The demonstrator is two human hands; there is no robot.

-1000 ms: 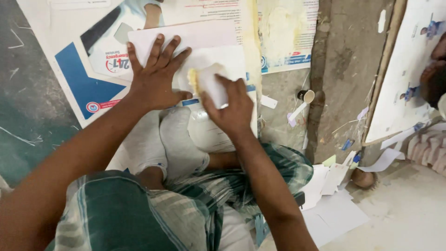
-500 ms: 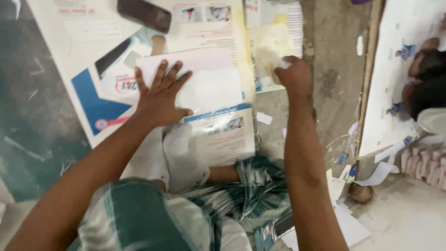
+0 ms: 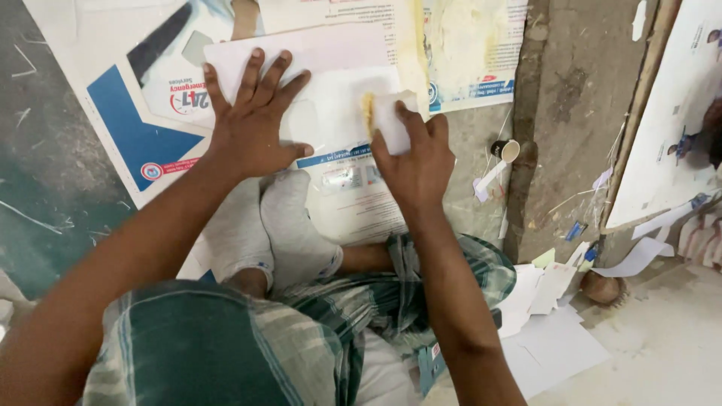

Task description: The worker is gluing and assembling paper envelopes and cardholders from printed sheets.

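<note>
right hand [image 3: 414, 162] back from the glue-smeared poster [image 3: 470, 45], now gripping white pad [image 3: 389, 120] on paper sheet [image 3: 331, 113]; left hand [image 3: 252, 124] open, flat, pinning the sheet.

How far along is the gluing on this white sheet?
Done: the pad in the right hand is loaded with yellowish paste, and the glue-smeared poster beside it looks like the source. In hand: the left hand presses the white sheet flat while the pad touches its right edge. Left: most of the sheet shows no paste.
</note>
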